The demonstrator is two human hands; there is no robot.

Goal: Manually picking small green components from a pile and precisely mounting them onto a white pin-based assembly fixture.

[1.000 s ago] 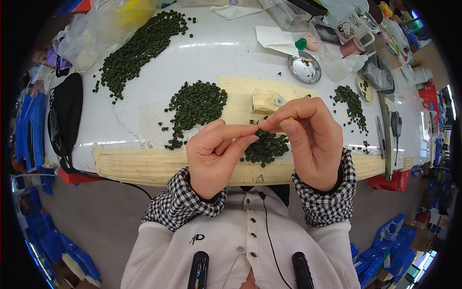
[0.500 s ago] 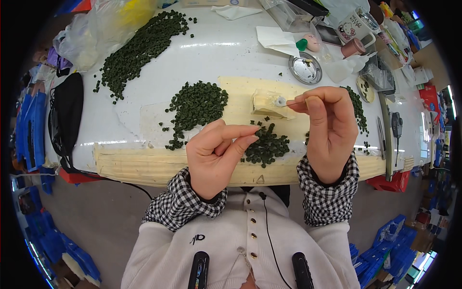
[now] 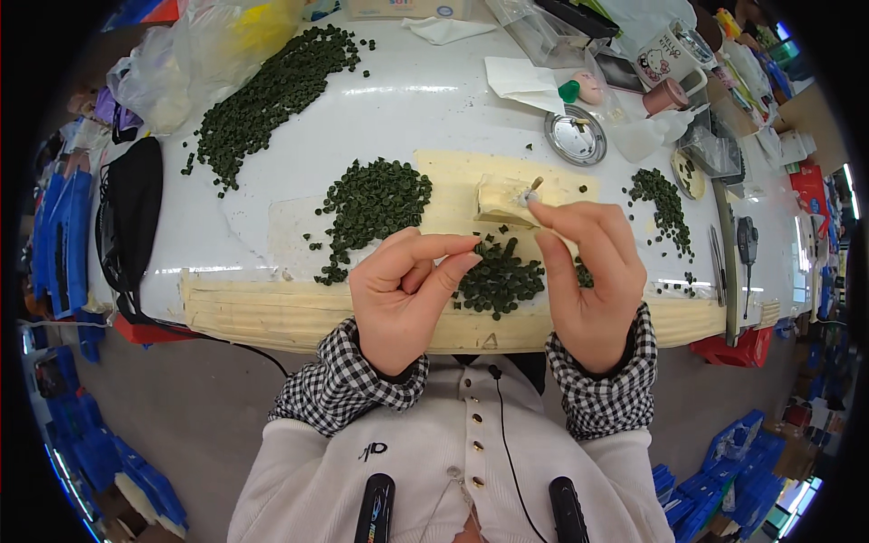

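My left hand is closed in a pinch, with a small dark green piece at the tips of thumb and forefinger. Just below and right of those fingertips lies a small heap of dark green cap-like pieces. My right hand has its thumb and forefinger apart. Its forefinger reaches to a pale yellow taped block, near a whitish bit on the block. A short thin brown stick rises there, beyond the fingertip. The other right fingers are partly hidden.
A larger pile of green pieces lies left of centre, a long one at the back left. More pieces are on the right. At the back stand a round metal dish and a mug. Tweezers lie at the right.
My right hand has moved left and down, and its thumb and forefinger have parted. The thin stick from its fingers now stands up by the block. The left hand has hardly moved.
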